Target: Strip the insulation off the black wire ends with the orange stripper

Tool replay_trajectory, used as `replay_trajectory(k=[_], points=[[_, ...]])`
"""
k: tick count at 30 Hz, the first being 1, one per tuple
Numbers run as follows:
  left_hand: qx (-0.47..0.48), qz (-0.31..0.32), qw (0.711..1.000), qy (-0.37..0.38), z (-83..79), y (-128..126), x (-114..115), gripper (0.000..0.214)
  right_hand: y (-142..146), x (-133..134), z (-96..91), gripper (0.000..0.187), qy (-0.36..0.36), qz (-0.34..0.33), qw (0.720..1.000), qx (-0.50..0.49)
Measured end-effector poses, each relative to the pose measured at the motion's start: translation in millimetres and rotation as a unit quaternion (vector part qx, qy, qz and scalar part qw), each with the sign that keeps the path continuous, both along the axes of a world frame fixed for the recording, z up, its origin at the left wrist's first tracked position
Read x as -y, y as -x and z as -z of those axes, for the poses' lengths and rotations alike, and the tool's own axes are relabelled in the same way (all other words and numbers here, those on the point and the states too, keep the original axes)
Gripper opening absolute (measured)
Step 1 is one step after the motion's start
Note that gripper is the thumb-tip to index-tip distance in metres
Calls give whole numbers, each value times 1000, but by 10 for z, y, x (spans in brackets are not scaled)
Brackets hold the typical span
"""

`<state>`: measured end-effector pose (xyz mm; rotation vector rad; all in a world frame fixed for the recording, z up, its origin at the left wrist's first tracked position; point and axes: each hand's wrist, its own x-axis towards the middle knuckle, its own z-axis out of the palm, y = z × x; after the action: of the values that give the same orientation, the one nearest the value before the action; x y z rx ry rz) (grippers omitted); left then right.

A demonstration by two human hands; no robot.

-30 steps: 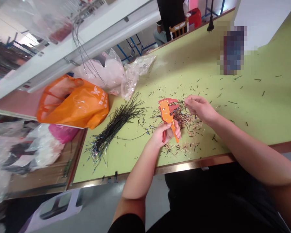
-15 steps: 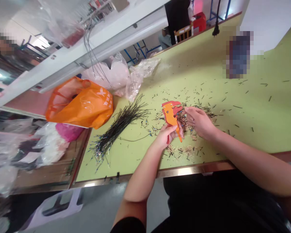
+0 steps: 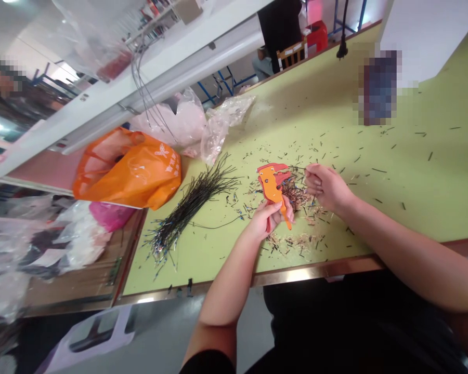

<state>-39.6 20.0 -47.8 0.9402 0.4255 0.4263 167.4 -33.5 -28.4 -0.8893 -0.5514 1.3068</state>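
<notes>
My left hand (image 3: 271, 215) is wrapped round the handles of an orange and red wire stripper (image 3: 272, 184), whose jaws point right. To the right of the jaws, my right hand (image 3: 327, 187) pinches a thin black wire (image 3: 298, 167). The wire's free end reaches left to the jaws; I cannot tell whether it lies between them. Beneath both hands is a pile of wire scraps (image 3: 296, 195), with black offcuts and copper-coloured strands. Left of the stripper lies a bundle of black wires (image 3: 193, 202) with blue and silvery ends at its near side.
An orange bag (image 3: 136, 169) stands at the table's left, with clear plastic bags (image 3: 222, 124) behind it. A black power plug (image 3: 342, 49) hangs at the back. A white panel (image 3: 421, 41) and a pixelated object (image 3: 380, 88) are at the right. A person (image 3: 281, 31) sits beyond the table.
My right hand has drawn a little to the right, away from the stripper's jaws, so more of the black wire shows. My left hand keeps its grip on the stripper.
</notes>
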Motion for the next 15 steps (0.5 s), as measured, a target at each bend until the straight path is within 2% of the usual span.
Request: replay_trajectory(k=[10,15], points=[[-2,4,1000,-7,-15,7,-3,39,75,-4,-23,23,14,-43,997,-56],[-10,5,1000,-10,-12,9,-8,40,48,6,-37,24,1,-39,998,-39]])
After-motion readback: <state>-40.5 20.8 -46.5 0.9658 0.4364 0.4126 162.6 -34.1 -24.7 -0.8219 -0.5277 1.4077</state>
